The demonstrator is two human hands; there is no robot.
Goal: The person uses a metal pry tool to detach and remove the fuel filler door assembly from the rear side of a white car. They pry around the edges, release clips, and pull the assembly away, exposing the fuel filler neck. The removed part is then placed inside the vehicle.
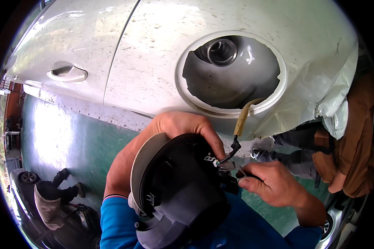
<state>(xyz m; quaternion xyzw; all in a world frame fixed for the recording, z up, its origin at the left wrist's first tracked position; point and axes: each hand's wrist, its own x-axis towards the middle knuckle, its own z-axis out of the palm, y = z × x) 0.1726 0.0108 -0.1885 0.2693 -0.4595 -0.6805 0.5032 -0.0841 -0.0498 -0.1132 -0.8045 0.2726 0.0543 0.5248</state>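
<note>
My left hand (191,123) curls over the far edge of a black plastic fuel filler housing (178,182), which has a white fuel flap (144,166) on its left side. The housing is held against my blue shirt, its funnel end toward me. At its right edge, my right hand (270,182) grips a small metal tool (230,166), whose exact kind I cannot make out. The tool's end is beside a small connector on the housing. From there a black cable (235,146) in a tan sleeve (243,118) runs up into the oval opening (232,85) of the white car panel.
A round filler neck (222,52) sits inside the opening. The white panel (149,62) is dirty, and crumpled at the right (320,91). A person in brown (357,137) stands close at right. Another person (50,203) bends beside a dark car at lower left, on green floor (95,141).
</note>
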